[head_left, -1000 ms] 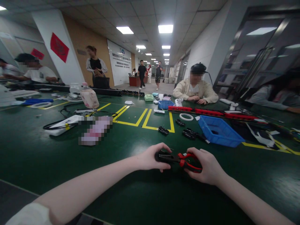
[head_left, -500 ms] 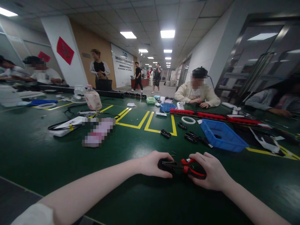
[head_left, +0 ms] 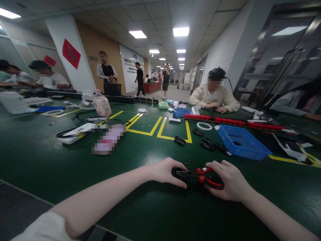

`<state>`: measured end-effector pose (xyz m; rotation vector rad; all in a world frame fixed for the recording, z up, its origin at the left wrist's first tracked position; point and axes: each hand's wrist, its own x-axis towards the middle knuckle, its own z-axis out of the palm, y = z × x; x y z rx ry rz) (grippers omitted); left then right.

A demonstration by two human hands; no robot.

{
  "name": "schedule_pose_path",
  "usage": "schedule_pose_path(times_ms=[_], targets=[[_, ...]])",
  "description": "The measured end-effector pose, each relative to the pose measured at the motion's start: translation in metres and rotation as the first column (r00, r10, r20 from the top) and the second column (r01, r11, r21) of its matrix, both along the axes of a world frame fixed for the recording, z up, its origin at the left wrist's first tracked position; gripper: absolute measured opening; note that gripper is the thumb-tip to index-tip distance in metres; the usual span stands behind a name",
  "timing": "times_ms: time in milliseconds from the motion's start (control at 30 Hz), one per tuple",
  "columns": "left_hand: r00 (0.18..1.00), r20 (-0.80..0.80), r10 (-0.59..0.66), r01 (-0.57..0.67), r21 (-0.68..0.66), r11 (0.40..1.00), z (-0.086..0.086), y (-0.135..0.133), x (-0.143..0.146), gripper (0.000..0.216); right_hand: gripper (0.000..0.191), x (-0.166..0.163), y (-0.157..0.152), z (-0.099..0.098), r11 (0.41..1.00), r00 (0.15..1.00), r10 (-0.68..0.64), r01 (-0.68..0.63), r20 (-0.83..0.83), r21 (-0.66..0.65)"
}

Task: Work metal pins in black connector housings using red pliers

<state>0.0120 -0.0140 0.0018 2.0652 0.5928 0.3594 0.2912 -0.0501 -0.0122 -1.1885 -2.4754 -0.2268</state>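
My left hand (head_left: 168,172) is closed around a small black part (head_left: 177,173) just above the green table (head_left: 112,174). Red-and-black-handled pliers (head_left: 203,176) are in my right hand (head_left: 227,177), its fingers wrapped about the handles. The jaws of the pliers reach to the black part; whether they grip it I cannot make out. Two thin metal pins (head_left: 188,161) lie on the table just beyond the pliers.
Ahead lie several black parts (head_left: 180,140), a white ring (head_left: 204,126) and a blue bin (head_left: 243,142). Long red strips (head_left: 229,121) run behind it. To the left are a bottle (head_left: 101,104) and a corded white device (head_left: 77,133). Across the table sits a person (head_left: 213,93).
The view has shifted slightly, moving the table and both hands a little in the picture. My hands keep their hold on the black part and the pliers. People in the background have walked on.
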Motion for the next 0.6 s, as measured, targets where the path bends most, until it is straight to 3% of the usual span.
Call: schedule_pose_path(times_ms=[333,600], targets=[[0.997,0.074,0.008,-0.015,0.099,0.995,-0.0039,0.0009,0.0016,0.043,0.035,-0.0023,0.0034,0.0038,0.986,0.999,-0.015,0.009,-0.033,-0.167],[0.998,0.065,0.019,-0.023,0.063,0.998,-0.0033,0.0005,0.0017,0.04,0.042,-0.0013,0.0046,0.0017,0.985,0.998,-0.029,0.017,-0.064,-0.17]])
